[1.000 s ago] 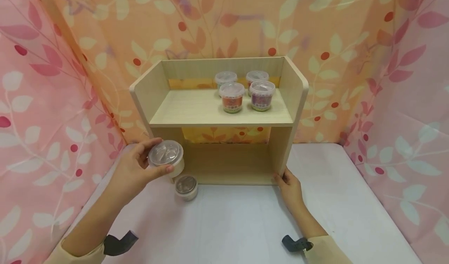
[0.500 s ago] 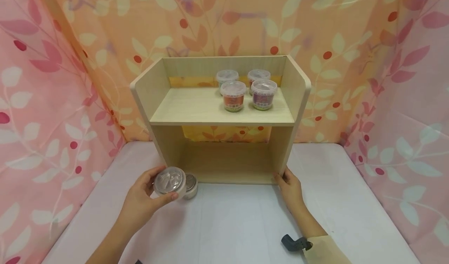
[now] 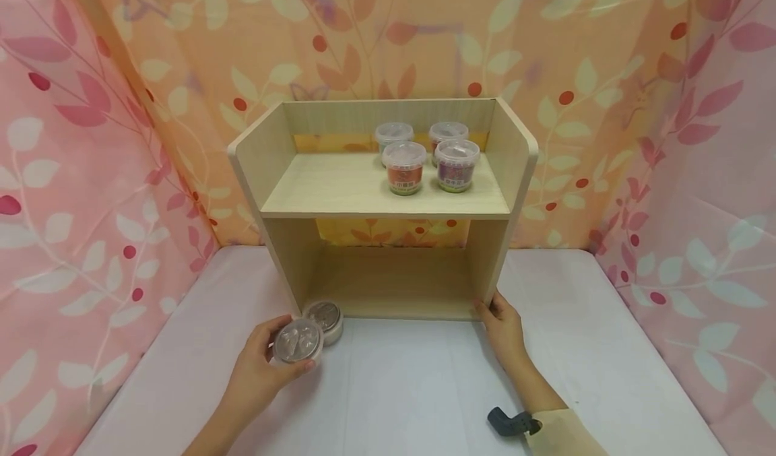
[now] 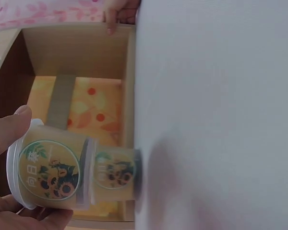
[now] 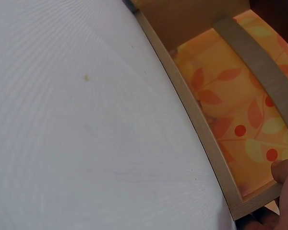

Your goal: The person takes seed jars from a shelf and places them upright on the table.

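Note:
My left hand point(image 3: 261, 368) grips a lidded plastic cup point(image 3: 298, 341) between thumb and fingers, over the white table. In the left wrist view this held cup point(image 4: 53, 172) shows a round sunflower label. A smaller-looking cup point(image 3: 325, 316) with a like label stands on the table at the shelf's front left corner, partly overlapped by the held one in the head view. My right hand point(image 3: 503, 324) pinches the lower front edge of the right side panel of a light wooden two-tier shelf point(image 3: 384, 216); in the right wrist view its thumb lies on the panel's inner side.
Several lidded cups with coloured labels, among them an orange one point(image 3: 405, 173) and a purple one point(image 3: 456, 173), stand on the right half of the upper tier. A flowered curtain point(image 3: 388, 31) hangs behind. The white table point(image 3: 412, 388) stretches out before the shelf.
My left hand has brought its cup down from beside the shelf's left panel to low in front of the standing cup. My right hand has kept its place on the shelf.

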`<state>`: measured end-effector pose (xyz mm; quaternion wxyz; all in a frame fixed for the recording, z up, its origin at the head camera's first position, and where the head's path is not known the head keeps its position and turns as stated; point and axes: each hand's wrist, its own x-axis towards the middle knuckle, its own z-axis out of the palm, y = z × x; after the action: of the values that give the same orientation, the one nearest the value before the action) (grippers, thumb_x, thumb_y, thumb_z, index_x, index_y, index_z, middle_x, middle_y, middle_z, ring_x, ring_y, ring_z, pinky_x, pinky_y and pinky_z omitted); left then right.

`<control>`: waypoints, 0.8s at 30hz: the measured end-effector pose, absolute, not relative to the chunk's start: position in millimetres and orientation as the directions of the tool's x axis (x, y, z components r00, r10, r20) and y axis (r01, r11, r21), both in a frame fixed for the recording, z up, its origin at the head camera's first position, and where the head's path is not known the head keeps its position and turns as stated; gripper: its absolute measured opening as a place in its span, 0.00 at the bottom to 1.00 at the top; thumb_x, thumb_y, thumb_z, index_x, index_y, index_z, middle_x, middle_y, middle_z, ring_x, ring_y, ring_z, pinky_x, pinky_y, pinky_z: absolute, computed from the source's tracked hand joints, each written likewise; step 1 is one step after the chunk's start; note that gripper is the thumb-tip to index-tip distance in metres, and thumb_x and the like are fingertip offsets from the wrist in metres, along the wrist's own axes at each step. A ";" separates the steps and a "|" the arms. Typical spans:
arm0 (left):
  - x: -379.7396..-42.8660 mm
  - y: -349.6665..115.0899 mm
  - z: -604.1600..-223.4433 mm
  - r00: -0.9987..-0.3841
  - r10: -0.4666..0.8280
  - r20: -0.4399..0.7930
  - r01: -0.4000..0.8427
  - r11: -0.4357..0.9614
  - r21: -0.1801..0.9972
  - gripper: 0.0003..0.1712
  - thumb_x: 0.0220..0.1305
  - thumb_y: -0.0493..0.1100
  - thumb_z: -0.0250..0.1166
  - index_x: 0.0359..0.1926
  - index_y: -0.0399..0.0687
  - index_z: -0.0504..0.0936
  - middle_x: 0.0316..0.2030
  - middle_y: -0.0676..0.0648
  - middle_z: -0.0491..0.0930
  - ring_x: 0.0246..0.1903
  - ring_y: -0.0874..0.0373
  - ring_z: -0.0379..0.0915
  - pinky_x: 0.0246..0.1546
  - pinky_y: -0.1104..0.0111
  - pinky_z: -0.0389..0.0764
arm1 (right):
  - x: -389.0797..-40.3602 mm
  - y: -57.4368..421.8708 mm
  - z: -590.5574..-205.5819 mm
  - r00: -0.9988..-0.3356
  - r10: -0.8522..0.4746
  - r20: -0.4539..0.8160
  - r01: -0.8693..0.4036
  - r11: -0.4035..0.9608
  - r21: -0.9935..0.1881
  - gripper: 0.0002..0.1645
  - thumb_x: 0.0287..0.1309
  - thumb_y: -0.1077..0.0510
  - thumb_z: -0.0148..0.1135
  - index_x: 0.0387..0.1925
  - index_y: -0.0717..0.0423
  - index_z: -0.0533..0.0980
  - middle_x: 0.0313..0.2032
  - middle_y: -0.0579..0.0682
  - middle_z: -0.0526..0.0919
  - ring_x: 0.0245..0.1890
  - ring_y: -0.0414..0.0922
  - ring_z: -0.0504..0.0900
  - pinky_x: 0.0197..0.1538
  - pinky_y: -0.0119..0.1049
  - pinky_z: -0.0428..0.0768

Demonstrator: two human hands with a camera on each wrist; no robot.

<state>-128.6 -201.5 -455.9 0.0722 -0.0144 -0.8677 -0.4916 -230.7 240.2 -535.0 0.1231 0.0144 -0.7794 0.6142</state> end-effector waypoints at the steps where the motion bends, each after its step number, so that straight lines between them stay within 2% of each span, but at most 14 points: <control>1: -128.6 -202.0 -458.6 -0.991 -0.050 0.128 0.082 0.531 0.843 0.55 0.42 0.50 0.86 0.70 0.45 0.69 0.65 0.47 0.72 0.62 0.54 0.69 0.60 0.81 0.70 | -230.2 239.7 -533.9 -0.970 0.129 0.206 -0.171 0.238 -0.956 0.33 0.73 0.55 0.61 0.74 0.57 0.66 0.68 0.61 0.74 0.68 0.55 0.74 0.55 0.14 0.73; 5: -128.0 -203.5 -467.2 -0.994 -0.054 0.092 0.043 0.584 0.810 0.54 0.43 0.54 0.86 0.69 0.45 0.70 0.65 0.46 0.71 0.63 0.51 0.69 0.64 0.56 0.74 | -224.5 236.1 -521.7 -0.973 0.126 0.195 -0.164 0.222 -0.961 0.33 0.73 0.59 0.61 0.74 0.61 0.65 0.68 0.64 0.73 0.68 0.57 0.73 0.55 0.14 0.73; 7: -127.5 -204.0 -470.5 -0.996 -0.046 0.081 0.037 0.600 0.799 0.54 0.43 0.55 0.86 0.69 0.45 0.70 0.65 0.45 0.71 0.64 0.49 0.68 0.63 0.48 0.74 | -219.9 233.8 -513.2 -0.973 0.121 0.196 -0.166 0.219 -0.961 0.32 0.72 0.60 0.61 0.73 0.64 0.65 0.67 0.66 0.73 0.67 0.59 0.74 0.54 0.14 0.73; 9: -127.6 -204.2 -473.4 -0.997 -0.041 0.071 0.030 0.618 0.785 0.54 0.43 0.56 0.85 0.69 0.46 0.71 0.64 0.45 0.71 0.63 0.49 0.69 0.62 0.49 0.75 | -214.9 231.4 -504.7 -0.974 0.114 0.195 -0.166 0.224 -0.960 0.32 0.72 0.62 0.60 0.73 0.66 0.65 0.67 0.68 0.73 0.67 0.60 0.74 0.54 0.15 0.74; 16: -130.1 -203.3 -481.0 -0.996 -0.023 0.081 0.046 0.656 0.753 0.53 0.41 0.56 0.86 0.67 0.45 0.73 0.61 0.46 0.73 0.58 0.54 0.70 0.53 0.64 0.76 | -207.7 228.5 -493.5 -0.976 0.107 0.191 -0.161 0.240 -0.957 0.31 0.73 0.62 0.59 0.73 0.67 0.65 0.67 0.68 0.73 0.67 0.59 0.74 0.55 0.15 0.74; 19: -131.7 -202.9 -484.9 -0.996 -0.019 0.088 0.054 0.667 0.743 0.52 0.41 0.55 0.86 0.66 0.45 0.74 0.60 0.45 0.74 0.57 0.54 0.71 0.53 0.63 0.76 | -210.1 229.9 -496.8 -0.975 0.109 0.194 -0.164 0.236 -0.958 0.31 0.73 0.62 0.60 0.73 0.67 0.65 0.66 0.68 0.74 0.67 0.59 0.75 0.54 0.15 0.74; 24: -130.3 -200.9 -488.9 -0.994 -0.031 0.101 0.053 0.683 0.728 0.52 0.39 0.53 0.87 0.65 0.43 0.74 0.59 0.44 0.75 0.58 0.51 0.72 0.57 0.57 0.76 | -220.8 234.3 -516.7 -0.976 0.120 0.180 -0.151 0.218 -0.964 0.33 0.73 0.60 0.60 0.74 0.62 0.64 0.68 0.65 0.73 0.68 0.58 0.74 0.54 0.14 0.73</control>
<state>-130.3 -200.9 -488.9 0.0523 -0.0060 -0.9160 -0.3978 -220.8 234.3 -516.7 0.1083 0.0099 -0.7727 0.6254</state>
